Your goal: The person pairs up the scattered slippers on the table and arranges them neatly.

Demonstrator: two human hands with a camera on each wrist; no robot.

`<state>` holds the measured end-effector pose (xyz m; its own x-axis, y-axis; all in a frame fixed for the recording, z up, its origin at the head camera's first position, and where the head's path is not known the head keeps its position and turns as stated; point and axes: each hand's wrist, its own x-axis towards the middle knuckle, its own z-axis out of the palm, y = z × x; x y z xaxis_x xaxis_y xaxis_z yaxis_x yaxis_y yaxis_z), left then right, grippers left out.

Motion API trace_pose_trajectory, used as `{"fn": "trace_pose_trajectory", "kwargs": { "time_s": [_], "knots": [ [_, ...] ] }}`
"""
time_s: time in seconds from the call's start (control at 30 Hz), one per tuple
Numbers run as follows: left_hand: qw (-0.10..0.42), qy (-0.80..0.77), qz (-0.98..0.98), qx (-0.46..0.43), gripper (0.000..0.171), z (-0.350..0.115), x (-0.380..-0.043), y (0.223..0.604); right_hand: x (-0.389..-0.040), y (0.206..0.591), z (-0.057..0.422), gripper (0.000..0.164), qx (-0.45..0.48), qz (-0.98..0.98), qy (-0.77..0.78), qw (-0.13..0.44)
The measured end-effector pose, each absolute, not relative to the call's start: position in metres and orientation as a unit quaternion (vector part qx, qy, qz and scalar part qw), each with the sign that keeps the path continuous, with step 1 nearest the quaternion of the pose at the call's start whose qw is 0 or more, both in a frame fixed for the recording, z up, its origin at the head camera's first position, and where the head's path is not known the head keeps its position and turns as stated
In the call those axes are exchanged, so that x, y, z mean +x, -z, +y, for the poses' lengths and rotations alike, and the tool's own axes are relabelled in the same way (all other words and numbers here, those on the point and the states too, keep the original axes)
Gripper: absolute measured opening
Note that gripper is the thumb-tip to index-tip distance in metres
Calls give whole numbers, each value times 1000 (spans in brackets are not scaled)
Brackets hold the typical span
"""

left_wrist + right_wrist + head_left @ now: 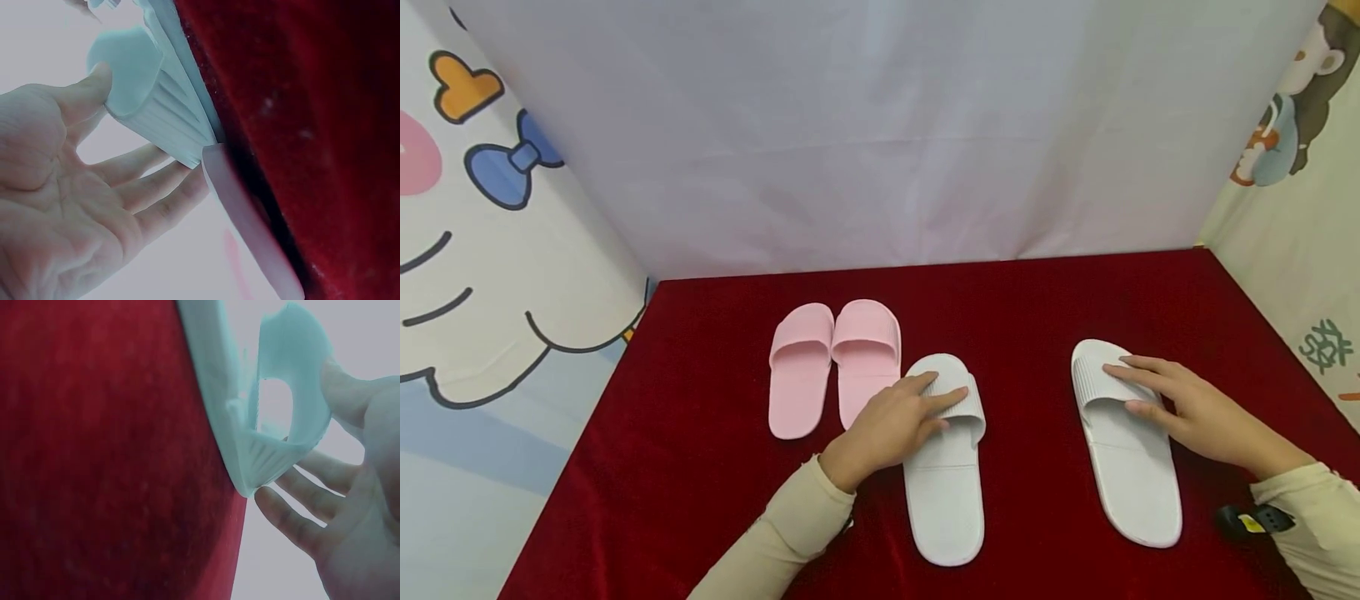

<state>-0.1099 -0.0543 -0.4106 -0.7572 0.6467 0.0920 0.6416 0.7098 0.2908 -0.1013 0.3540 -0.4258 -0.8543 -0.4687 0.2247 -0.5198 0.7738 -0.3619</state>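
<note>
Two white slippers with ribbed straps lie flat, toes pointing away from me. Over the strap of the left white slipper point(946, 500) lies my left hand point(887, 421), its fingers spread. In the left wrist view its thumb point(100, 81) meets the strap's edge, with the other fingers stretched along the strap's side. My right hand point(1195, 408) reaches in from the right across the strap of the right white slipper point(1138, 492). The right wrist view shows that thumb at the strap's opening and the fingers extended beside the ribbed side.
Close together at the left stand two pink slippers point(799, 392), the nearer one partly behind my left hand. Dark red cloth point(1030, 317) covers the table. A pale curtain point(887, 167) hangs along the back, with printed cloths at both sides.
</note>
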Motion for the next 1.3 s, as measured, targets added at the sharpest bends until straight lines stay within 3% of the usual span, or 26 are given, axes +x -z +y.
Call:
{"fn": "trace_pose_trajectory", "kwargs": {
  "time_s": [0.5,1.3],
  "knots": [
    [4,-152,925,347,47,-55,-109,410,-97,426,345,57,269,-937,-206,84],
    [-17,-145,927,345,46,-55,-108,410,-96,424,318,55,290,-935,-191,74]
  ]
}}
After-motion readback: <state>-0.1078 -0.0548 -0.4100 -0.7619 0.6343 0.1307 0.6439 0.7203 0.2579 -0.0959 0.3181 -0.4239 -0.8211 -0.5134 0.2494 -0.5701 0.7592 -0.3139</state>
